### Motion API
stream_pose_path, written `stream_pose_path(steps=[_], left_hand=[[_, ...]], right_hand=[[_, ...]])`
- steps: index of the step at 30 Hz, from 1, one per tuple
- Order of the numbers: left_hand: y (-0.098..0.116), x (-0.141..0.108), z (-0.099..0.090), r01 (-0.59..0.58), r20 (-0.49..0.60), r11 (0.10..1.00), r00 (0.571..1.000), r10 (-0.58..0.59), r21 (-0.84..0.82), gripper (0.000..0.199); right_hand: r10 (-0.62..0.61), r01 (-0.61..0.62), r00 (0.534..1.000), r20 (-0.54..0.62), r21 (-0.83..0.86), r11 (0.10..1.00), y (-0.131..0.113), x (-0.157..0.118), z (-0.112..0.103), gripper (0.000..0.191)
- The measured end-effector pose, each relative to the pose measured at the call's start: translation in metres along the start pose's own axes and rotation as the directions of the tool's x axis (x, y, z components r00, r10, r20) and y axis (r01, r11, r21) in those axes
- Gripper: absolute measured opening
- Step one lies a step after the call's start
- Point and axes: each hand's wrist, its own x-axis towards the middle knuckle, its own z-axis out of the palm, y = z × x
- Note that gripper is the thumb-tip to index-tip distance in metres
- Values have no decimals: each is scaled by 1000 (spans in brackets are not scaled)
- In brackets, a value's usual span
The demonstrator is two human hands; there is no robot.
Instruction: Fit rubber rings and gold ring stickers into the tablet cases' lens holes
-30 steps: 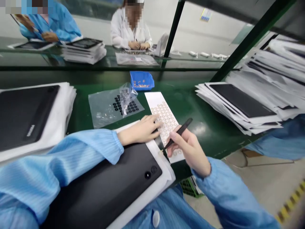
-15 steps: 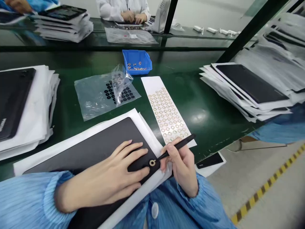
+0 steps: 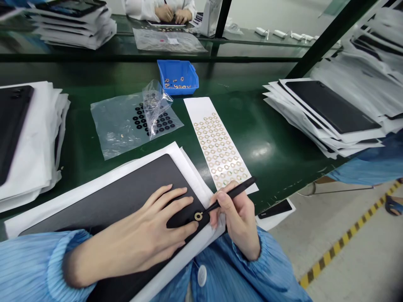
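The right hand (image 3: 237, 222) is grasping black tweezers (image 3: 234, 192), their tip at a small gold ring (image 3: 198, 216) lying on a black case (image 3: 103, 197), while the left hand (image 3: 135, 228) is steadying it, fingers spread.

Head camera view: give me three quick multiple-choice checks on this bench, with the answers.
1. The gold ring at the tip of the black tweezers lies on: A the floor; B the black panel; C the clear bag.
2. The small bin is: A red; B green; C blue.
3. The left hand is: A resting with fingers spread; B clenched in a fist; C raised in the air.

1 B: the ring shows against the panel, beside the right hand.
2 C: its walls are blue.
3 A: its fingers lie spread on the panel.
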Motion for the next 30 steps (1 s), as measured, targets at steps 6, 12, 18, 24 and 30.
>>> stream_pose_path(steps=[6, 12, 18, 24, 30], left_hand=[[0, 1, -1, 1, -3, 1000, 1000, -1, 4, 33], [-1, 1, -3, -7, 2, 1000, 1000, 7, 11, 34], [1, 5, -6, -6, -15, 999, 1000, 7, 44, 30], [3, 9, -7, 5, -57, 997, 998, -1, 71, 33], [4, 10, -3, 34, -56, 998, 998, -31, 56, 34]], right_hand=[[-14, 14, 1000, 3, -18, 1000, -2, -1, -1, 28], [-48, 48, 999, 1, -97, 994, -7, -1, 0, 30], [-231, 229, 973, 12, -185, 956, -4, -4, 0, 20], [-506, 502, 860, 68, -283, 817, 2, -11, 0, 6], [-529, 512, 846, -65, -175, 841, 5, -11, 5, 8]])
